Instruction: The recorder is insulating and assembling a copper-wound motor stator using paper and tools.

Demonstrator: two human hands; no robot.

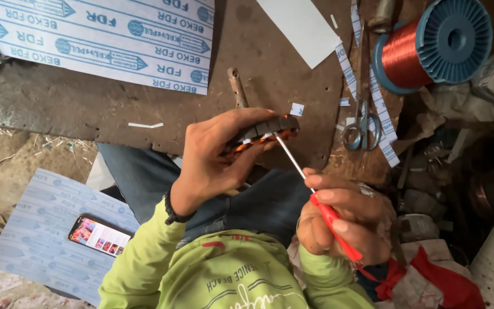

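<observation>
My left hand [215,157] grips a round dark metal motor core with copper windings [267,133], holding it over my lap at the edge of a brown work board [258,68]. My right hand [347,220] holds a red-handled screwdriver [334,220]. Its thin metal shaft [291,160] points up and left, and the tip touches the core's winding side. Both forearms wear light green sleeves.
A blue spool of copper wire [430,46] lies at the top right, scissors [362,129] and printed paper strips beside it. Printed insulation sheets [104,40] lie at the top left and on the floor, where a phone [99,235] rests. Red cloth [435,280] at lower right.
</observation>
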